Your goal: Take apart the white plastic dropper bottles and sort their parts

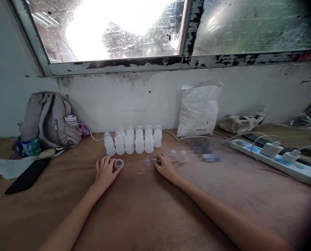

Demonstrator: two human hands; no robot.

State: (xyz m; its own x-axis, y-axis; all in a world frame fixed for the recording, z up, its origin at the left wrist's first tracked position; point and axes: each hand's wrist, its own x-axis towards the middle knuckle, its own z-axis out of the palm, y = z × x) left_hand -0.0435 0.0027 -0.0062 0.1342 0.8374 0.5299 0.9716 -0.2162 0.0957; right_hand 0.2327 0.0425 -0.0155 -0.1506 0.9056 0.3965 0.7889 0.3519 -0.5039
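Observation:
My left hand (104, 173) rests on the table with its thumb and fingers curved around a translucent bottle ring (119, 163). Further right, the fingers of my right hand (166, 168) pinch a small clear bottle nipple (154, 160), partly hidden by the fingertips. Beside it on the table lies another clear nipple (147, 161). Two clear dome caps (182, 156) stand just past my right hand. Behind my hands, several frosted white baby bottles (139, 142) with clear caps stand upright in rows.
A grey backpack (46, 118) leans at the left wall, with a black phone (28, 176) and white tissue (12, 167) before it. A white plastic mailer bag (198, 109) stands behind right. A power strip (273, 158) with chargers and cables lies far right.

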